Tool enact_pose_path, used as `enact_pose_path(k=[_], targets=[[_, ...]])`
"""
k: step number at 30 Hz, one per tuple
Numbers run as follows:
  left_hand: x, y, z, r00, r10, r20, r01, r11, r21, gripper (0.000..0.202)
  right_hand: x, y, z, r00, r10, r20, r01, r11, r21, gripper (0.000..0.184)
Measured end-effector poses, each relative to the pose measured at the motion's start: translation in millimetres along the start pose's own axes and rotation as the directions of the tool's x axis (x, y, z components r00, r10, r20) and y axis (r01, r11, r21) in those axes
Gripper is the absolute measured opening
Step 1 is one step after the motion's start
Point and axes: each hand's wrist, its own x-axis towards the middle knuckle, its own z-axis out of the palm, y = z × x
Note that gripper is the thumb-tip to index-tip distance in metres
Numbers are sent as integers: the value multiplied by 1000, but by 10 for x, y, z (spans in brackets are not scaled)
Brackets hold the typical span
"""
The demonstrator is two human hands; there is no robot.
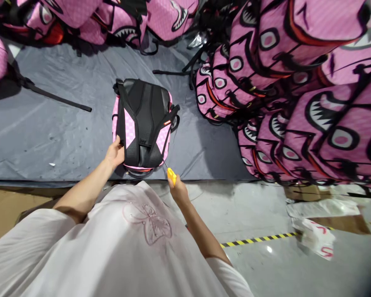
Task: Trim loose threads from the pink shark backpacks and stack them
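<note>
A pink and black backpack (146, 119) lies on the grey-covered table with its padded back and shoulder straps facing up. My left hand (114, 153) grips its lower left side, fingers partly hidden behind the edge. In my right hand (179, 190) is a small yellow-handled tool (171, 176) with a thin dark tip; its exact kind is not clear. That tip points at the bag's lower right corner, and I cannot tell whether it touches. A loop handle (139, 173) hangs at the bag's near end.
Pink shark-face backpacks (297, 123) are stacked high on the right, and more backpacks (120, 20) line the back. A loose black strap (60, 100) lies on the grey table cover (89, 74). Plastic wrapping (318, 237) and cardboard (352, 222) lie on the floor near striped tape (259, 239).
</note>
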Motion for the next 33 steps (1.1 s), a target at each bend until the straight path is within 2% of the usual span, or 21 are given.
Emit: enact_pose_path(k=[3,5,8,10,12,13,14,15,16,17,18,19,20,22,24,26,29,31,32,33], targets=[[-23,-37,27,1000,-6,-16,6,1000,-5,52,-300,179,117,999,-5,47,1,996,86,35],[-22,-42,39,1000,-19,-14,19,1000,19,48,-468,239,188,992,17,127,-33,992,119,38],[-17,-27,48,1000,-7,4,7,995,99,47,-535,127,227,969,-28,245,3,995,104,39],[-54,-28,48,1000,16,-10,-13,974,226,51,-460,-26,225,961,-74,265,65,997,42,38],[-156,-67,45,989,119,-84,-66,880,471,56,-351,-166,227,962,-98,253,106,994,-19,38],[-227,-109,43,966,237,-108,-117,766,632,60,-301,-220,230,965,-101,243,113,993,-35,38],[-306,-167,40,922,379,-74,-177,585,792,65,-260,-265,232,966,-103,238,116,992,-42,39],[-381,-240,37,869,494,42,-237,339,911,71,-229,-302,230,963,-110,246,124,992,-40,39],[-445,-324,31,813,538,224,-299,55,952,74,-208,-334,222,957,-119,265,133,990,-35,40],[-488,-412,23,771,477,423,-365,-213,906,73,-194,-361,205,949,-130,288,145,989,-29,40],[-503,-499,11,745,332,579,-428,-428,796,70,-183,-382,180,942,-140,306,154,988,-23,41],[-486,-579,-2,721,210,660,-452,-580,678,69,-174,-396,147,940,-143,310,156,988,-16,42],[-436,-648,-15,708,131,694,-439,-688,578,71,-163,-401,109,947,-138,291,146,989,-5,43],[-261,-745,-28,698,91,710,-356,-816,455,77,-140,-381,29,963,-127,239,118,992,54,44],[-45,-784,-5,687,81,722,-298,-875,382,82,-129,-335,-32,961,-149,233,113,981,160,43],[145,-766,79,680,26,733,-317,-890,326,80,-141,-299,-59,964,-146,221,94,968,231,41],[303,-641,391,706,-9,708,-378,-850,367,75,-178,-320,-81,995,-34,95,9,966,259,43],[327,-515,725,732,104,674,-356,-785,507,67,-201,-389,-144,1000,4,-14,0,957,291,41],[323,-451,908,731,197,653,-340,-725,599,61,-215,-434,-200,998,-1,-69,22,952,306,40],[315,-391,1086,712,310,630,-342,-630,697,56,-232,-483,-273,992,-9,-122,47,949,312,38]])
